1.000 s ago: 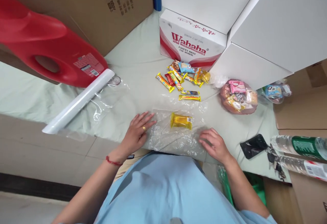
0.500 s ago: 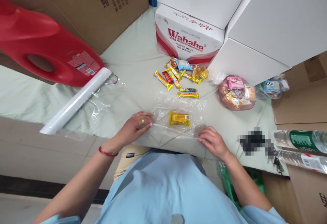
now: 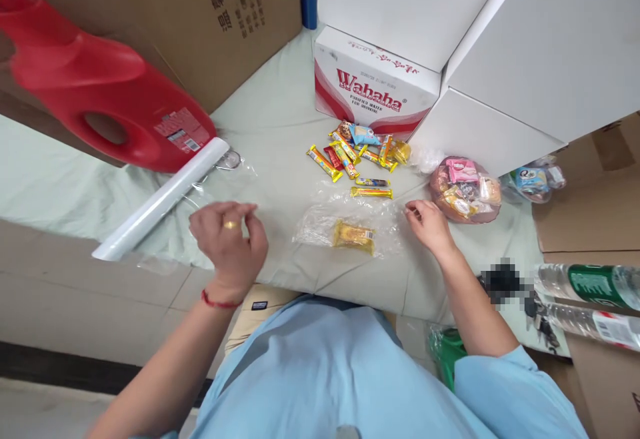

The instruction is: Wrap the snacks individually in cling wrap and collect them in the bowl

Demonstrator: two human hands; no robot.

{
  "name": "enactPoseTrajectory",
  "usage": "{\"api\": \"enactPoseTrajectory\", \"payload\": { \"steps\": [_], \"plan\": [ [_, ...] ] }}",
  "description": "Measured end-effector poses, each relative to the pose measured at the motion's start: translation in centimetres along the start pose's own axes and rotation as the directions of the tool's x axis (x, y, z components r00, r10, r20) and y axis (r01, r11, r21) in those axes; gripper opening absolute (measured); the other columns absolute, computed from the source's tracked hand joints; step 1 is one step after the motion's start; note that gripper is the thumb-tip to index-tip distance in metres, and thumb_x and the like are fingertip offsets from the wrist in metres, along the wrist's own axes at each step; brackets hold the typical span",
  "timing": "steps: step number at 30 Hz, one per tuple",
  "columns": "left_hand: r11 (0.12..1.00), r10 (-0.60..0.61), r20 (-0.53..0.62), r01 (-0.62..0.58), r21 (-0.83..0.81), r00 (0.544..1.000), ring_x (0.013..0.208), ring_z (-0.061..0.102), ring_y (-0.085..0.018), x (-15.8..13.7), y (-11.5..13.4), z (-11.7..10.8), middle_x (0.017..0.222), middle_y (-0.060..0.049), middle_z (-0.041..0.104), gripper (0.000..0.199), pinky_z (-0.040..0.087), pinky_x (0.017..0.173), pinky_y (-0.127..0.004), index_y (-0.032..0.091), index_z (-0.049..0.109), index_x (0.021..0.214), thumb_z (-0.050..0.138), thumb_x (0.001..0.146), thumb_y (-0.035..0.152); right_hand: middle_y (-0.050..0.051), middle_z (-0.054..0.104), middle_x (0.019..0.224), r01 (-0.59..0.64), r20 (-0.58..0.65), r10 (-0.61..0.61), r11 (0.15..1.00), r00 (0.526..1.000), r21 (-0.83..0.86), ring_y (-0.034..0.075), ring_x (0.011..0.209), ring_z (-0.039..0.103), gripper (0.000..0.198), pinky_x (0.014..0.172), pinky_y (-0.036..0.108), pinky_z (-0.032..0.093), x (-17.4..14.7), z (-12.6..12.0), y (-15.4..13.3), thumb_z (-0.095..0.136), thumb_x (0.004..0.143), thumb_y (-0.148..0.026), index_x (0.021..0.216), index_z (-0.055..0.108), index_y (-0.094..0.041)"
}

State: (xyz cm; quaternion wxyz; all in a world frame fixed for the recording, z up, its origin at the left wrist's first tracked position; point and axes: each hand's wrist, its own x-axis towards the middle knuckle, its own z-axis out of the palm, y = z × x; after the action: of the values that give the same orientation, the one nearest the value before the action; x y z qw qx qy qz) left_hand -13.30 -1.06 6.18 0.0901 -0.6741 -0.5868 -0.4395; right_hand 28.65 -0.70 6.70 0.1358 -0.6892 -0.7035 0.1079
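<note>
A yellow-wrapped snack [image 3: 354,236] lies on the green tablecloth under clear plastic film [image 3: 315,225], which is crumpled and folded over it. To the left of the film, my left hand [image 3: 231,242] is raised above the cloth, fingers loosely curled and thumb apart, with nothing visible in it. It is between the film and a white roll of plastic film [image 3: 165,199]. My right hand [image 3: 430,229] hovers by the film's right edge, fingers slightly bent and apart, apparently holding nothing. Several small wrapped snack bars [image 3: 345,159] lie just beyond the film.
A film-wrapped bowl of snacks [image 3: 465,189] sits right of the pile, near another wrapped bundle [image 3: 533,182]. A Wahaha carton [image 3: 375,85] stands behind. At left is a red jug [image 3: 125,105]; at right lie water bottles [image 3: 590,284] and keys [image 3: 545,332].
The film's near edge has been folded away from me over the snack. Both hands have let go of it: the left rose and moved left, the right moved slightly up and right.
</note>
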Motion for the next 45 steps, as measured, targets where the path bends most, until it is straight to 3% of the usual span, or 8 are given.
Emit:
{"api": "enactPoseTrajectory", "payload": {
  "steps": [5,14,19,24,28,35,40,45],
  "plan": [
    [0.894,0.422,0.322,-0.33,-0.302,0.848,0.09,0.07,-0.02,-2.8,7.2,-0.6,0.114,-0.006,0.079,0.039,0.052,0.08,-0.037,0.027,0.071,0.124,0.056,0.093,0.009,0.016,0.072,0.126,0.121,0.077,-0.12,0.993,0.99,-0.011,0.031,0.118,0.062,0.037,0.101,0.04,0.048,3.6,1.7,-4.4,0.055,0.103,-0.033,0.133,0.068,-0.016],
    [0.941,0.322,0.792,-0.265,-0.209,0.519,0.107,0.073,-0.023,-3.9,10.5,4.9,0.149,-0.007,0.068,0.049,0.058,0.088,-0.038,0.021,0.066,0.145,0.049,0.1,0.013,0.007,0.07,0.09,0.074,0.191,-0.099,0.988,0.977,0.132,0.023,0.091,0.063,0.017,0.087,0.034,0.048,7.2,3.7,-6.9,0.061,0.098,-0.02,0.107,0.076,-0.017],
    [0.951,0.303,0.792,-0.224,-0.213,0.53,0.104,0.074,-0.025,-4.3,10.6,4.8,0.15,-0.008,0.067,0.049,0.058,0.084,-0.039,0.021,0.068,0.143,0.048,0.099,0.013,0.01,0.07,0.107,0.4,-0.012,-0.406,0.896,0.914,0.19,0.028,0.107,0.061,0.017,0.101,0.044,0.047,3.3,1.5,-7.0,0.062,0.099,-0.028,0.102,0.078,-0.023],
    [0.958,0.268,0.796,-0.062,-0.28,0.543,0.109,0.075,-0.027,-4.2,9.8,5.1,0.127,-0.01,0.079,0.041,0.06,0.091,-0.04,0.021,0.079,0.122,0.046,0.097,0.012,0.007,0.072,0.124,0.55,0.243,-0.592,0.805,0.768,0.222,0.023,0.111,0.064,0.032,0.091,0.032,0.051,-2.3,2.3,-8.5,0.048,0.107,-0.022,0.125,0.074,-0.029],
    [0.849,0.249,0.769,0.25,-0.466,0.589,0.111,0.075,-0.023,-3.6,7.2,4.9,0.12,-0.006,0.081,0.039,0.06,0.096,-0.037,0.024,0.081,0.109,0.048,0.091,0.014,0.007,0.073,0.129,0.479,0.353,-0.494,0.867,0.795,0.133,0.025,0.114,0.066,0.042,0.089,0.031,0.051,-4.2,4.4,-9.2,0.05,0.105,-0.016,0.142,0.067,-0.03],
    [0.754,-0.504,0.473,0.635,-0.168,0.723,0.114,0.068,-0.027,-0.7,2.9,5.2,0.122,-0.011,0.077,0.043,0.054,0.104,-0.045,0.018,0.073,0.118,0.045,0.101,0.047,0.009,0.072,0.116,0.425,0.368,-0.413,0.904,0.833,0.051,0.026,0.1,0.067,0.053,0.085,0.033,0.047,-4.6,4.9,-11.0,0.053,0.102,-0.009,0.149,0.064,-0.03],
    [0.876,-0.375,0.62,0.481,-0.005,0.689,0.14,0.053,-0.039,-1.2,3.8,6.2,0.144,-0.022,0.064,0.055,0.04,0.119,-0.058,0.015,0.068,0.122,0.062,0.091,0.06,0.012,0.071,0.112,0.388,0.409,-0.339,0.921,0.847,-0.041,0.03,0.1,0.065,0.046,0.081,0.037,0.045,-4.4,4.1,-13.1,0.054,0.104,-0.016,0.146,0.068,-0.03],
    [0.828,-0.24,0.741,0.531,-0.181,0.627,0.087,0.068,-0.023,-1.9,6.7,5.5,0.092,-0.006,0.072,0.016,0.057,0.084,-0.038,0.021,0.066,0.086,0.062,0.086,0.037,0.012,0.07,0.111,0.377,0.415,-0.332,0.926,0.847,-0.03,0.028,0.099,0.063,0.044,0.083,0.037,0.047,-4.5,4.3,-13.2,0.052,0.105,-0.016,0.143,0.069,-0.031]
  ]
}}
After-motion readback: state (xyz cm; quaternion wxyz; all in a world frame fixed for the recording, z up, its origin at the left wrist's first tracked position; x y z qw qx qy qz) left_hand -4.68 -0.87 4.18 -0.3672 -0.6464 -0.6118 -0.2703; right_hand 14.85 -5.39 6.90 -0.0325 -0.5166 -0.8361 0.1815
